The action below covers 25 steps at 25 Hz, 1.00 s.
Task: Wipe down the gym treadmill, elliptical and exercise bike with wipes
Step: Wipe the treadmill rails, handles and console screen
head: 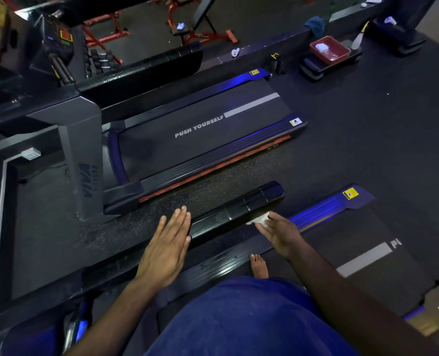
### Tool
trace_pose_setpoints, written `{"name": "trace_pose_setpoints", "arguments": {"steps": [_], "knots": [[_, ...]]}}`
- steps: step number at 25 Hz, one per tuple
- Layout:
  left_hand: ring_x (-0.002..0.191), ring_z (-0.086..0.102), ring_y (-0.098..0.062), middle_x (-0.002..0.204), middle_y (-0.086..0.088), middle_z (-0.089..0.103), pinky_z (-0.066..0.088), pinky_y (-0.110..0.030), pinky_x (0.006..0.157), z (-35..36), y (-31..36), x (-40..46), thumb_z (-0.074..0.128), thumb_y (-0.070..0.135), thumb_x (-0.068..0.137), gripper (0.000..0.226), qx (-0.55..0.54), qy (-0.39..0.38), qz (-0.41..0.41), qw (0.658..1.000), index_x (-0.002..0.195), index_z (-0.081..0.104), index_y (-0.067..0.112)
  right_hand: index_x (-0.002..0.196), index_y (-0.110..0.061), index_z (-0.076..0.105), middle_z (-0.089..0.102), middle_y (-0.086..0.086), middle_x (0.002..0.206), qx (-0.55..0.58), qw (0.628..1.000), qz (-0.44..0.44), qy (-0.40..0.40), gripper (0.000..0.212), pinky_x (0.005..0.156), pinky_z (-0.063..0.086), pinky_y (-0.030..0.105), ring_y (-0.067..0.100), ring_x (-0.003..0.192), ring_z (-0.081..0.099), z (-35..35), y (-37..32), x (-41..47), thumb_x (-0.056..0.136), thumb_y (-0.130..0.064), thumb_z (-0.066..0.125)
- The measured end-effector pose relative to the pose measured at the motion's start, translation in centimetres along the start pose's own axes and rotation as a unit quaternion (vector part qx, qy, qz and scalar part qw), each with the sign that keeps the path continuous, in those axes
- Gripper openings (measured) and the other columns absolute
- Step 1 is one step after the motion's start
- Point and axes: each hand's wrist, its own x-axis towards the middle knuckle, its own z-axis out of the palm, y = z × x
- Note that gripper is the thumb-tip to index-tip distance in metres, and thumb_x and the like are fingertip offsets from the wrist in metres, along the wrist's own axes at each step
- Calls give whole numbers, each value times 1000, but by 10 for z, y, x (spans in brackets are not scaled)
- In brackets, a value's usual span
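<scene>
Pinching wipe (260,220), right hand (281,233) at handrail (239,210) edge; left hand (165,249) flat.

Dim overall, lit softly from above. Blue glow along the treadmill (200,140) rails, far and near right. Faint glare on the glossy handrail (239,209). Wide-angle bending at the edges, far left corner blurred. Deep shadow near left; arms dark.
</scene>
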Motion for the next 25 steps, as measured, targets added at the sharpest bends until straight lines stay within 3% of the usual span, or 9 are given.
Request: {"name": "trace_pose_setpoints", "arguments": {"steps": [3, 6, 9, 11, 13, 16, 19, 22, 25], "knots": [[157, 3, -11, 170, -3, 11, 4, -39, 127, 0, 0, 0, 20, 36, 110, 57, -8, 5, 4, 1000, 161, 17, 11, 109, 6, 66, 71, 23, 103, -86, 995, 4, -43, 28, 83, 60, 29, 27, 98, 70, -6, -6, -23, 96, 13, 42], [157, 2, -10, 170, -2, 9, 3, -37, 127, 0, -4, -1, 19, 37, 110, 57, -30, 7, 14, 999, 162, 15, 13, 102, -1, 69, 71, 18, 88, -147, 987, -57, 19, 29, 77, 59, 31, 20, 78, 70, -18, -19, -34, 94, 13, 45], [157, 2, -9, 170, 0, 9, 2, -36, 127, 1, -7, -1, 19, 39, 111, 57, -45, 12, 24, 999, 162, 15, 15, 100, -4, 69, 68, 23, 99, -175, 968, -158, 82, 28, 75, 56, 32, 22, 83, 65, -27, -43, -36, 95, 12, 46], [156, 2, -8, 170, 0, 10, 2, -36, 127, 4, -7, -1, 19, 39, 111, 57, -51, 18, 21, 998, 162, 16, 15, 106, -8, 72, 71, 16, 100, -234, 936, -247, 93, 30, 72, 57, 27, 20, 86, 66, -26, -60, -35, 95, 8, 50], [156, 5, -7, 169, 0, 14, 5, -38, 127, 7, -8, 0, 20, 39, 110, 57, -54, 24, 17, 998, 161, 20, 15, 105, -16, 76, 75, 4, 98, -329, 875, -343, 95, 32, 76, 55, 25, 14, 89, 67, -20, -79, -36, 93, 4, 54], [156, 14, -10, 167, -2, 21, 9, -39, 127, 11, -10, 3, 21, 39, 109, 57, -49, 38, 17, 998, 160, 27, 13, 106, -11, 77, 76, -3, 101, -420, 804, -411, 93, 28, 87, 52, 24, 8, 95, 68, 1, -96, -41, 91, 2, 58], [155, 18, -13, 167, -1, 21, 8, -36, 127, 11, -15, 1, 22, 39, 109, 56, -69, 33, 37, 996, 160, 27, 15, 102, -14, 78, 76, -6, 97, -401, 804, -425, 114, 26, 85, 53, 24, 7, 91, 69, 2, -86, -46, 90, 1, 61], [155, 16, -11, 168, 2, 18, 7, -33, 127, 2, -32, -2, 24, 38, 109, 55, -93, 5, 105, 990, 161, 23, 20, 91, -21, 77, 73, -9, 78, -345, 832, -394, 181, 22, 74, 51, 29, 2, 71, 64, -14, -55, -45, 85, -4, 65], [155, 10, -6, 170, 7, 14, 5, -29, 127, -10, -59, -11, 23, 45, 110, 56, -76, -27, 178, 981, 162, 21, 24, 92, -14, 76, 73, -2, 74, -311, 858, -351, 208, 11, 73, 54, 33, 14, 72, 69, -27, -21, -46, 83, -10, 70]]}}
